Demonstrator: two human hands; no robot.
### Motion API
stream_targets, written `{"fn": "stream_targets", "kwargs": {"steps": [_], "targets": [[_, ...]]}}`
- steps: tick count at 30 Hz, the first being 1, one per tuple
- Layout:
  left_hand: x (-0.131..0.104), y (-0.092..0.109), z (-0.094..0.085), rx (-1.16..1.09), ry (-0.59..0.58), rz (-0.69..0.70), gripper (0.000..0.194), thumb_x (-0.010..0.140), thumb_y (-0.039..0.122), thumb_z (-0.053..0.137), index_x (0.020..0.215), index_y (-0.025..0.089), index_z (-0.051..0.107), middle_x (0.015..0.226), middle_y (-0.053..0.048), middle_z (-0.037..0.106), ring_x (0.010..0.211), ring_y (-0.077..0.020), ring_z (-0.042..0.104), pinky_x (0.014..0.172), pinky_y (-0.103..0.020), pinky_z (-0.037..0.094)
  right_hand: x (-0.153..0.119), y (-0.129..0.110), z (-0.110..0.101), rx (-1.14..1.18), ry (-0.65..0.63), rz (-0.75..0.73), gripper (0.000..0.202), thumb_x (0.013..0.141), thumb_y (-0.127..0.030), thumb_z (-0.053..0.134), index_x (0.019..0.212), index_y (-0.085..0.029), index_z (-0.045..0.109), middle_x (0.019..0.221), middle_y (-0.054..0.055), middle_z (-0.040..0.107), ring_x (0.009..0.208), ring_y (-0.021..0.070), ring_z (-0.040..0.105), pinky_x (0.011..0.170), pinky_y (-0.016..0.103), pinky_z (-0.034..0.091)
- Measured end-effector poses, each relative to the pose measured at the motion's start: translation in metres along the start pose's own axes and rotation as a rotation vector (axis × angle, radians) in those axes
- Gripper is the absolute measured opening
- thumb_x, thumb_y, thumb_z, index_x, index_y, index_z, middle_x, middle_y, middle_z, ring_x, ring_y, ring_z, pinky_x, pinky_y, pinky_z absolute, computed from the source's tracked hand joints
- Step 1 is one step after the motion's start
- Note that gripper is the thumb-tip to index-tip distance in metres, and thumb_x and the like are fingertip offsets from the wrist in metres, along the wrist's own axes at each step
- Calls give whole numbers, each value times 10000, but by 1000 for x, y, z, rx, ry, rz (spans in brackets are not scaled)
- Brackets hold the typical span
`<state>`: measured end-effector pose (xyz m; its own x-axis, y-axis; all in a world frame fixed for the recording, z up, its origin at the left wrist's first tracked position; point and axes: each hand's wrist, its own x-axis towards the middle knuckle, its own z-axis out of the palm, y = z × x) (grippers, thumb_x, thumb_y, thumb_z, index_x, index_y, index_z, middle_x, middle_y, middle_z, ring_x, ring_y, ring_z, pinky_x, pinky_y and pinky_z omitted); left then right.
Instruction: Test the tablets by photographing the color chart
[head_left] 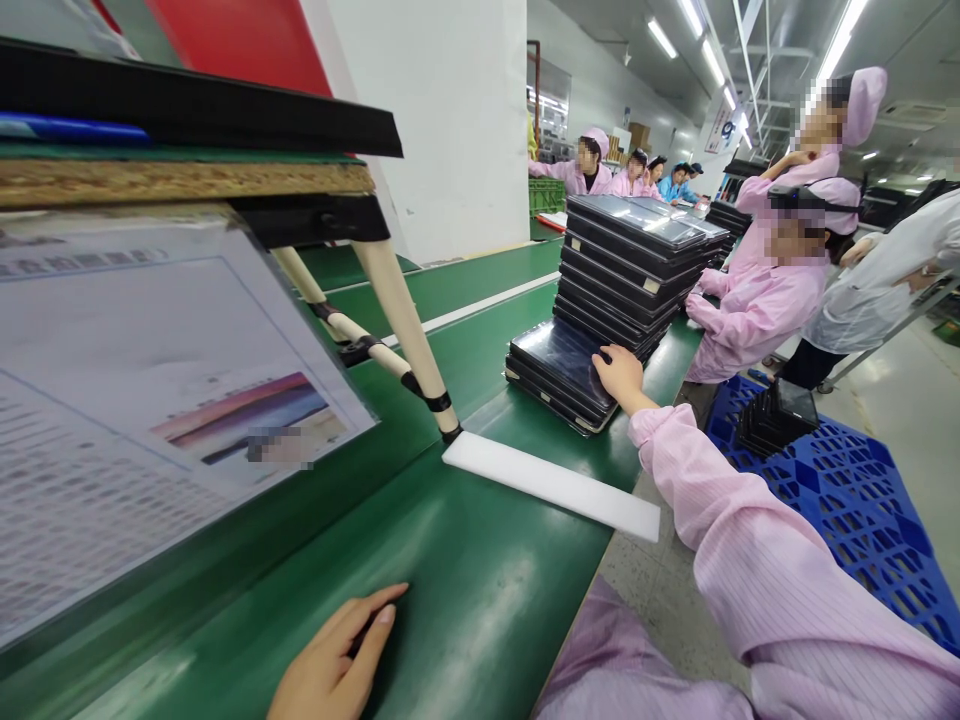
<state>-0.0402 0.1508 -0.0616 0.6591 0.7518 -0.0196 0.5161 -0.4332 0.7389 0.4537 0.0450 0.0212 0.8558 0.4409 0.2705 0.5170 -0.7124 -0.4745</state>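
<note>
My right hand (620, 375) reaches far forward in a pink sleeve and rests on the top black panel of a low stack (559, 375) on the green conveyor belt (480, 590). Whether its fingers grip the panel's edge I cannot tell. Behind that stack stands a taller stack of black panels (634, 265). My left hand (334, 660) lies flat on the belt at the bottom of the view, fingers spread, holding nothing. A white foam strip (551, 483) lies across the belt between the two hands.
A sheet of printed instructions (150, 390) hangs at the left under a shelf with cream legs (405, 320). People in pink coats work at the right and far back. A blue plastic pallet (855, 500) with black trays (776, 415) sits on the floor.
</note>
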Motion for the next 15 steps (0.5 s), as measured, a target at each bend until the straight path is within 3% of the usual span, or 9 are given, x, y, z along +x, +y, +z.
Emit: {"fn": "stream_targets", "kwargs": {"steps": [5,11,15], "targets": [[-1,-3,1,-1,15,9,461,850,615,572,997,272,843,1022,-40,833,870,-231,809,609,-249,620,2,4,5,82,36,3,381,1007,-379,609,1311,-216,770,1533,88,646,1447,291,569,1251,456,394],[-1,-5,5,-9,50,41,452,849,625,573,959,277,841,968,-37,829,723,-204,784,564,-249,608,5,14,14,268,123,32,302,936,-330,668,1179,-212,803,1444,89,698,1414,283,581,1277,448,365],[-2,-3,5,-13,57,53,436,853,618,578,933,279,841,977,-41,834,776,-221,799,558,-248,612,3,31,30,468,269,170,533,848,-269,695,1377,-212,668,1557,119,568,1493,303,473,1320,527,293]]}}
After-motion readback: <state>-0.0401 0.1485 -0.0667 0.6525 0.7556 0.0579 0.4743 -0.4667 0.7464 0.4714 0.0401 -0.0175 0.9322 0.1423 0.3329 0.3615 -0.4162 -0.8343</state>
